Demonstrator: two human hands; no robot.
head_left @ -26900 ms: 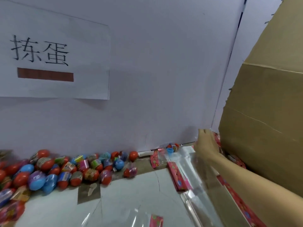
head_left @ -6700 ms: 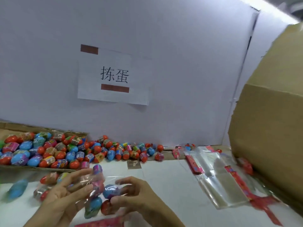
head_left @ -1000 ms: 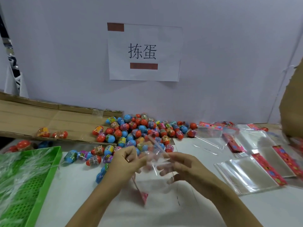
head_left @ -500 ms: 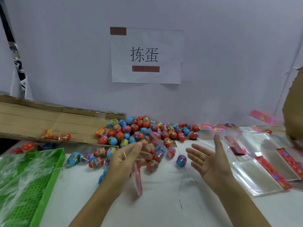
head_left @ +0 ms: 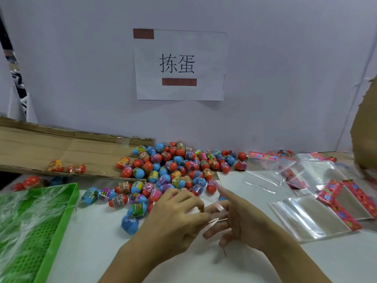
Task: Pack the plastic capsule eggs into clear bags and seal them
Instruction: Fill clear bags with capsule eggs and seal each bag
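A pile of red and blue capsule eggs (head_left: 175, 168) lies at the back of the white table (head_left: 91, 248), against the wall. My left hand (head_left: 175, 219) is in front of the pile, fingers curled, pinching a thin piece of clear bag film (head_left: 216, 220). The film lies across the fingers of my right hand (head_left: 242, 219), which is spread with the index finger pointing up-left. The two hands meet at the film. How much of the bag hangs below the hands is hard to make out.
Clear bags with red header strips (head_left: 312, 217) are spread on the right. A green slotted tray (head_left: 38, 231) holding clear plastic sits at the left edge. Flattened cardboard (head_left: 51, 152) with two eggs lies behind it. A cardboard box (head_left: 365, 129) stands at the far right.
Half a second ago my hands were apart, the right palm open. Now they have come together in front of the eggs, and the left pinches clear film at the right hand's fingers.
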